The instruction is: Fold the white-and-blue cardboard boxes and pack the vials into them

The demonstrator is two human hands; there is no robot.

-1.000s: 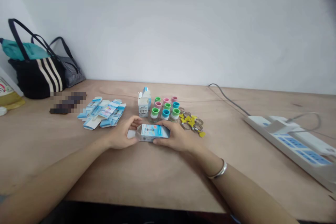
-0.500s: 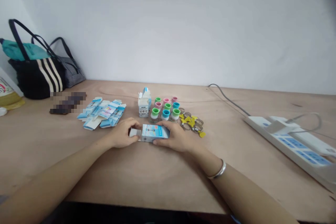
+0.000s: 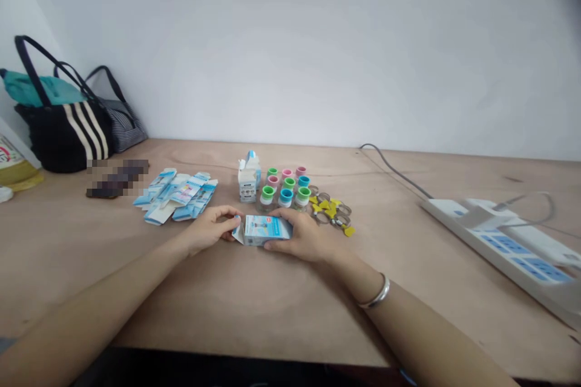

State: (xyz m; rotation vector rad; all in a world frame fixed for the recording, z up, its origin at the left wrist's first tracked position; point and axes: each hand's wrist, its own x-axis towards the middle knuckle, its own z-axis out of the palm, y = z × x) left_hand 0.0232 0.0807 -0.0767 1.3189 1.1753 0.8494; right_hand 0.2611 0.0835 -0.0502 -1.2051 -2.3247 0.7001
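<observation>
A small blue-and-white cardboard box (image 3: 265, 227) lies on its side on the table in front of me. My right hand (image 3: 302, 234) is wrapped round its right end, thumb at the front edge and fingers behind. At the left end, an end flap (image 3: 238, 232) stands partly folded up, pinched between the thumb and fingers of my left hand (image 3: 215, 228). Just behind the box stand several small glass jars (image 3: 285, 196) with green, pink and blue rims. Two upright boxes (image 3: 247, 184) stand left of the jars.
Flattened boxes (image 3: 181, 193) lie piled at left, near a blurred-out dark phone-like object (image 3: 118, 180). Metal hose clamps with yellow tabs (image 3: 331, 211) lie right of the jars. A power strip (image 3: 503, 254) stretches along the right; bags (image 3: 68, 127) stand back left.
My left hand has shifted its grip, and the end flap it holds has swung from lying outward to folded up toward the box's opening. My right hand keeps its hold.
</observation>
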